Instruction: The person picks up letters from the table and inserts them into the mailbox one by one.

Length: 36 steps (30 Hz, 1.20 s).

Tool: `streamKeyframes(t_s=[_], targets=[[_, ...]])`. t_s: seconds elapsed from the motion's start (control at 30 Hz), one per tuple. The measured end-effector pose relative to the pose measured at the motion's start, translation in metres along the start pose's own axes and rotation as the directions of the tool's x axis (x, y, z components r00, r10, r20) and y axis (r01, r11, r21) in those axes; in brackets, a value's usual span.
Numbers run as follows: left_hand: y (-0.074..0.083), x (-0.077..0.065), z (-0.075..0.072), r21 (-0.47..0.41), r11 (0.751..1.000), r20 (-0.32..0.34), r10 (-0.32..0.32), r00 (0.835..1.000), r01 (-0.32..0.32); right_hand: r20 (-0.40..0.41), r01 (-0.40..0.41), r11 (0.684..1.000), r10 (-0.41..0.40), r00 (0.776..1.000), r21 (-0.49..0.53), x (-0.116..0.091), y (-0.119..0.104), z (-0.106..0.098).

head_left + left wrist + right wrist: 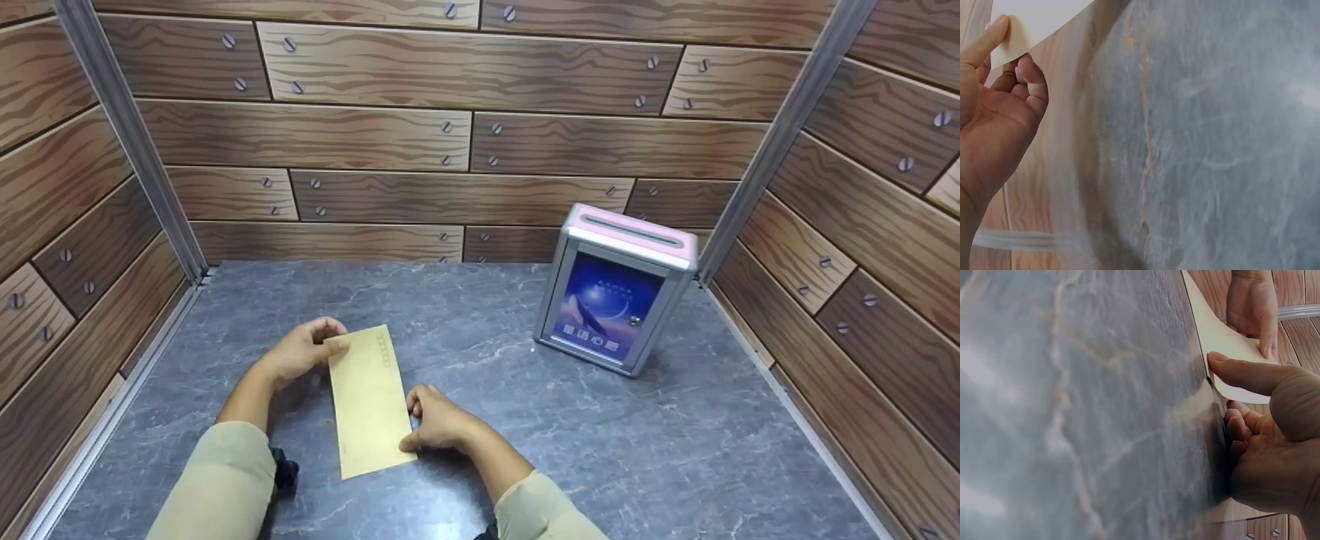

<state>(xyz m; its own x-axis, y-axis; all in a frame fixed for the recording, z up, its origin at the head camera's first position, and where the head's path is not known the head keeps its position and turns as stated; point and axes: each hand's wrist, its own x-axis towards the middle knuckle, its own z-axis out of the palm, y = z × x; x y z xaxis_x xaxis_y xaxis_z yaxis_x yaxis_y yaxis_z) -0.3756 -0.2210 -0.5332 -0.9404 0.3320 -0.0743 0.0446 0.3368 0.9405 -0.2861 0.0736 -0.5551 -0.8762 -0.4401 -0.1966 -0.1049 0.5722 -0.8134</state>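
Note:
A pale yellow envelope (371, 409), with a row of small printed boxes near its far end, lies lengthwise between both hands in the head view. My left hand (300, 352) pinches its far left corner, thumb on top; the left wrist view shows that hand (999, 121) with its fingers curled under the paper (1041, 19). At the near right edge, my right hand (444, 421) holds the envelope with the thumb on its face. In the right wrist view the right hand's other fingers (1235, 424) curl below the edge, and the envelope (1227, 337) bends slightly.
A silver-framed box (607, 300) with a pink slotted top, a blue picture front and a small lock stands at the back right of the grey marbled table (465, 307). Wood-plank-patterned walls (375, 142) with metal corner posts enclose the table on three sides.

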Motion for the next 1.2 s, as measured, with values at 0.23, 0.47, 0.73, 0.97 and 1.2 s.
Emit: streamKeyframes(t_s=[0.23,0.47,0.73,0.97,1.2], targets=[[0.018,-0.009,0.011,0.018,0.997,-0.068,0.078,0.995,-0.077,0.028,-0.004,0.994,0.001,1.000,0.113,-0.002,0.006,-0.005],[0.042,-0.014,0.020,0.072,0.997,-0.229,0.056,0.972,-0.040,0.036,-0.011,0.961,0.001,0.999,0.275,-0.002,0.013,-0.009],[0.072,-0.021,0.031,-0.258,0.966,-0.271,-0.100,0.957,0.028,0.039,0.017,0.903,-0.037,0.999,0.430,-0.001,0.021,-0.014],[0.083,-0.025,0.033,-0.321,0.947,-0.283,-0.112,0.952,0.016,0.069,0.045,0.862,-0.092,0.993,0.505,0.001,0.026,-0.022],[0.090,-0.031,0.033,-0.272,0.962,-0.316,-0.090,0.945,0.001,0.055,0.039,0.839,-0.082,0.995,0.543,0.000,0.030,-0.029]])
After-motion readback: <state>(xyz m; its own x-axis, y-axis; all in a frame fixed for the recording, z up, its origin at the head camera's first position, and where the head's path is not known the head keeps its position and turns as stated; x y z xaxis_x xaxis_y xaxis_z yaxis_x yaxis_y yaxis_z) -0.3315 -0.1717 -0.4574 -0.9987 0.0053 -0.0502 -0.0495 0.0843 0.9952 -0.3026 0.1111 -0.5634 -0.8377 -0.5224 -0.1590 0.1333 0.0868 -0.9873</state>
